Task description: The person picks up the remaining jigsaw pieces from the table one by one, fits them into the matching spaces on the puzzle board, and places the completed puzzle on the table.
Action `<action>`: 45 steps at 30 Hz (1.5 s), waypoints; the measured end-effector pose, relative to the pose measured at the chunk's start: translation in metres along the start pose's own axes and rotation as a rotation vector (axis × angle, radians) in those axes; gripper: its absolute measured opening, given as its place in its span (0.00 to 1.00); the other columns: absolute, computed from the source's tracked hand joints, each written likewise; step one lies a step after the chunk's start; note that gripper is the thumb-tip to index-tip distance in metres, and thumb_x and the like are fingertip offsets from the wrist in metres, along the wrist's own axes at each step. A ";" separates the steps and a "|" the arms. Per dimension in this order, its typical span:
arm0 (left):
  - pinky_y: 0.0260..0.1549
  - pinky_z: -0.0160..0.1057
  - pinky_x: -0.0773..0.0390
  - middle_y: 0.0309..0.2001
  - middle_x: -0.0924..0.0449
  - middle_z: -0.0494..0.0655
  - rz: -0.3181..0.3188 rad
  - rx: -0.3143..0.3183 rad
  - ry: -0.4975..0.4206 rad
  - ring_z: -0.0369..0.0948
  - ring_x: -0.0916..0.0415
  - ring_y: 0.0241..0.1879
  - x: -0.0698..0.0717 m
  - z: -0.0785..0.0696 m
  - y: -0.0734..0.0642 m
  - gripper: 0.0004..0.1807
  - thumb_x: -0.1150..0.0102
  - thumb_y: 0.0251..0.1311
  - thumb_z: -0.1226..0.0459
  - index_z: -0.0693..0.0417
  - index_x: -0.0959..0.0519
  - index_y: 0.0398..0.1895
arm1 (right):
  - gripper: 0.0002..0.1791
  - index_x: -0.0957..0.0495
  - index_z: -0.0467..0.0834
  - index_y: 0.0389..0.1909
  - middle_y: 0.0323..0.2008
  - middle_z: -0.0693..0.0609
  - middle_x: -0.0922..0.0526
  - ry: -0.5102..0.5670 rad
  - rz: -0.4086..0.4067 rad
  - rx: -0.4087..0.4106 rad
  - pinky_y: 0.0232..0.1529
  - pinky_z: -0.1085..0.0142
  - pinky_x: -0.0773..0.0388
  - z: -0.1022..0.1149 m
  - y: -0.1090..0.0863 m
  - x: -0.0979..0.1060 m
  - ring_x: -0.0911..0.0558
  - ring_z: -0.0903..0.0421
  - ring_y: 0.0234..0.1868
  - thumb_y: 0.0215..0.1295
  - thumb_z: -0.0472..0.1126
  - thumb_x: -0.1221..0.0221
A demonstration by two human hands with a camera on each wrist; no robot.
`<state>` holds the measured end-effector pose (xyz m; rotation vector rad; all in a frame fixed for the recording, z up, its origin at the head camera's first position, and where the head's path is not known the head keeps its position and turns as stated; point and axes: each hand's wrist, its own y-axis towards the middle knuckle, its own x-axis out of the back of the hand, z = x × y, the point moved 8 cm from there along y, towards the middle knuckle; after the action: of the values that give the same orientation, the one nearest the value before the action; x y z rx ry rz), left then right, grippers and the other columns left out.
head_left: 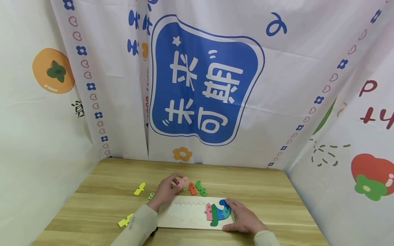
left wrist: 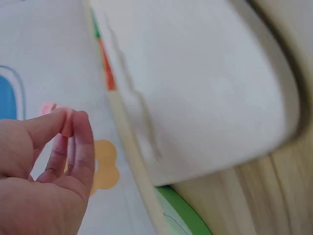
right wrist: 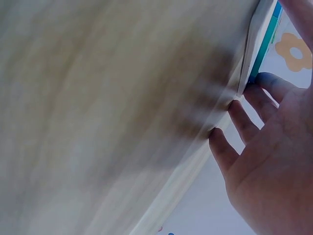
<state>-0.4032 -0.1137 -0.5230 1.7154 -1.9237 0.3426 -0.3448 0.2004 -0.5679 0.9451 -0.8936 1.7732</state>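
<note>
One pink piece (head_left: 183, 181) pinched by left fingers (left wrist: 85, 142); right fingers (right wrist: 243, 122) spread against the pale board (head_left: 184, 217)

Soft, even light brightens the head view; the right wrist view is dimmer, blurred shadows smudging the table (right wrist: 98, 122), while in the left wrist view the puzzle board (left wrist: 210, 88) looks hazy

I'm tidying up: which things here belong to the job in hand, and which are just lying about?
Likely the job:
pale board, touched by the right hand
pieces set on it
pink piece in the left hand
loose yellow pieces
orange-red piece
loose green piece
eyed green piece

Apparently just around:
dark object by the left sleeve, mostly hidden
printed backdrop
</note>
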 end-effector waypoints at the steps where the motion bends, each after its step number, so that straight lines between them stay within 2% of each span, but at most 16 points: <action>1: 0.38 0.42 0.17 0.44 0.18 0.48 0.006 -0.001 -0.042 0.40 0.21 0.37 0.001 -0.002 -0.001 0.17 0.37 0.70 0.68 0.49 0.22 0.60 | 0.62 0.38 0.47 0.79 0.79 0.44 0.37 0.002 0.001 -0.001 0.71 0.33 0.36 -0.001 0.000 0.000 0.36 0.36 0.77 0.46 0.72 0.26; 4: 0.42 0.48 0.13 0.47 0.20 0.52 0.026 0.016 -0.169 0.46 0.17 0.40 0.003 -0.008 -0.005 0.18 0.38 0.71 0.68 0.51 0.24 0.61 | 0.62 0.38 0.48 0.79 0.79 0.44 0.37 0.007 -0.001 -0.002 0.71 0.33 0.36 -0.001 -0.001 0.001 0.36 0.35 0.77 0.46 0.71 0.26; 6: 0.44 0.50 0.12 0.49 0.22 0.56 0.039 0.010 -0.238 0.50 0.16 0.42 0.005 -0.014 -0.007 0.21 0.39 0.71 0.71 0.54 0.26 0.65 | 0.62 0.38 0.48 0.79 0.79 0.44 0.37 0.008 0.000 -0.002 0.71 0.33 0.36 -0.001 -0.001 0.001 0.36 0.35 0.77 0.46 0.71 0.26; 9: 0.45 0.45 0.12 0.51 0.28 0.59 0.071 -0.005 -0.311 0.50 0.16 0.42 0.007 -0.021 -0.010 0.30 0.42 0.70 0.76 0.53 0.33 0.74 | 0.62 0.38 0.48 0.80 0.79 0.45 0.37 0.007 0.000 -0.004 0.71 0.33 0.35 0.000 -0.002 0.002 0.36 0.36 0.77 0.47 0.70 0.25; 13: 0.40 0.33 0.14 0.52 0.30 0.61 0.108 -0.034 -0.325 0.42 0.18 0.37 0.008 -0.028 -0.014 0.36 0.44 0.71 0.76 0.45 0.37 0.79 | 0.61 0.38 0.48 0.80 0.79 0.44 0.37 0.009 -0.001 -0.002 0.71 0.34 0.35 0.002 -0.003 0.004 0.36 0.36 0.77 0.47 0.69 0.25; 16: 0.37 0.32 0.16 0.53 0.29 0.60 0.123 -0.027 -0.334 0.41 0.19 0.37 0.008 -0.029 -0.017 0.34 0.42 0.72 0.73 0.41 0.35 0.77 | 0.62 0.38 0.47 0.79 0.79 0.44 0.37 0.009 0.003 0.003 0.71 0.33 0.35 0.003 -0.004 0.005 0.36 0.35 0.77 0.47 0.69 0.25; 18: 0.38 0.33 0.15 0.54 0.28 0.60 0.127 -0.014 -0.363 0.43 0.18 0.39 0.007 -0.029 -0.019 0.33 0.41 0.71 0.71 0.40 0.34 0.76 | 0.62 0.38 0.46 0.79 0.79 0.43 0.37 0.010 0.010 0.005 0.71 0.33 0.36 0.005 -0.004 0.005 0.37 0.35 0.77 0.47 0.69 0.24; 24: 0.51 0.48 0.13 0.55 0.28 0.60 0.163 0.029 -0.495 0.48 0.15 0.46 -0.002 -0.037 -0.025 0.32 0.38 0.70 0.68 0.39 0.32 0.75 | 0.61 0.37 0.44 0.79 0.78 0.43 0.36 0.002 0.012 -0.001 0.70 0.33 0.34 0.002 -0.006 0.002 0.35 0.35 0.76 0.47 0.69 0.24; 27: 0.51 0.48 0.13 0.54 0.26 0.59 0.172 0.015 -0.485 0.46 0.15 0.46 -0.004 -0.044 -0.027 0.31 0.37 0.71 0.66 0.40 0.31 0.75 | 0.62 0.37 0.45 0.79 0.78 0.43 0.36 0.001 0.009 -0.008 0.70 0.33 0.34 0.001 -0.005 0.002 0.35 0.35 0.76 0.47 0.69 0.25; 35: 0.43 0.36 0.14 0.52 0.21 0.55 0.166 -0.015 -0.399 0.45 0.17 0.42 -0.003 -0.056 -0.031 0.31 0.33 0.67 0.66 0.36 0.26 0.71 | 0.62 0.38 0.46 0.79 0.78 0.44 0.37 0.011 0.001 -0.002 0.70 0.33 0.35 0.002 -0.003 0.004 0.36 0.35 0.76 0.46 0.71 0.25; 40: 0.44 0.42 0.12 0.51 0.20 0.57 0.177 -0.026 -0.392 0.47 0.15 0.41 -0.005 -0.057 -0.034 0.29 0.33 0.66 0.67 0.41 0.24 0.69 | 0.62 0.37 0.46 0.79 0.78 0.43 0.36 0.006 0.003 0.001 0.70 0.33 0.35 0.001 -0.003 0.002 0.35 0.35 0.76 0.46 0.71 0.25; 45: 0.45 0.45 0.11 0.50 0.19 0.55 0.195 -0.017 -0.370 0.45 0.14 0.41 -0.010 -0.055 -0.034 0.28 0.34 0.67 0.65 0.40 0.25 0.69 | 0.62 0.37 0.47 0.79 0.78 0.44 0.36 0.007 0.003 -0.007 0.71 0.33 0.35 -0.001 -0.001 0.002 0.35 0.35 0.76 0.46 0.72 0.26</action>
<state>-0.3578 -0.0818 -0.4885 1.6731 -2.3597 0.0795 -0.3452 0.2022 -0.5665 0.9332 -0.8971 1.7732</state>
